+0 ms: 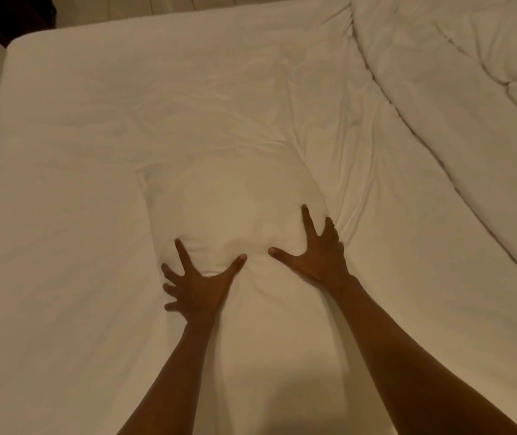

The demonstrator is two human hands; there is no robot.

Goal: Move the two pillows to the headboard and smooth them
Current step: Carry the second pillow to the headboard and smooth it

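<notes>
One white pillow [229,211] lies lengthwise on the white bed sheet [94,127], running from the middle of the view toward me. My left hand [197,287] presses flat on its left side with fingers spread. On the pillow's right side lies my right hand [320,255], also flat and spread, its outer fingers curling over the pillow's edge. Both thumbs point inward, a small gap apart. Neither hand grips anything. No second pillow and no headboard are visible.
A bunched white duvet [458,98] covers the bed's right side, its rolled edge running diagonally. The mattress's far edge meets a light floor [157,3] at the top. A dark piece of furniture [6,14] stands at the top left corner.
</notes>
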